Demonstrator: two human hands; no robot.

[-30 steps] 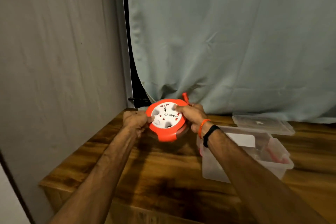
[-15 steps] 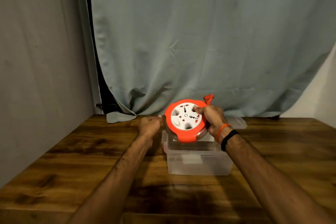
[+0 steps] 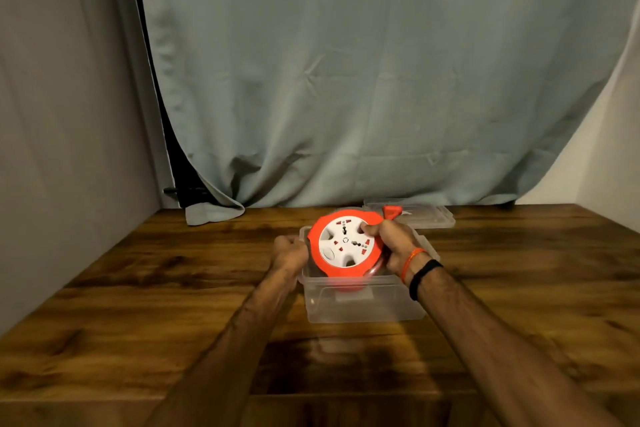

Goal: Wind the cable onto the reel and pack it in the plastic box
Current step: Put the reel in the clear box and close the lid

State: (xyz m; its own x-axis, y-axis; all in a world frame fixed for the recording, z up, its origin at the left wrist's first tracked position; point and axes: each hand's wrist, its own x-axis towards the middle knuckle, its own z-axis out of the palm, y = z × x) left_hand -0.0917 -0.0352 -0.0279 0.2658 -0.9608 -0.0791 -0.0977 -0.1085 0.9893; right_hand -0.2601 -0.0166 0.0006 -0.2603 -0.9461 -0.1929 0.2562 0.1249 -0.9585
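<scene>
Now packing: reel point(image 3: 346, 246) tilted over the open box point(image 3: 363, 302) on the table point(image 3: 138, 305), gripped by right hand point(image 3: 393, 243), thumb on its face, left hand point(image 3: 289, 250) curled at box rim, grip unclear; next, probably lowering flat inside.

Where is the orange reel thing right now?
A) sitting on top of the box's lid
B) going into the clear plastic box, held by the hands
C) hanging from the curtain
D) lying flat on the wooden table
B: the reel is tilted with its lower edge inside the open plastic box, the right hand gripping it and the left hand at its side.
</scene>
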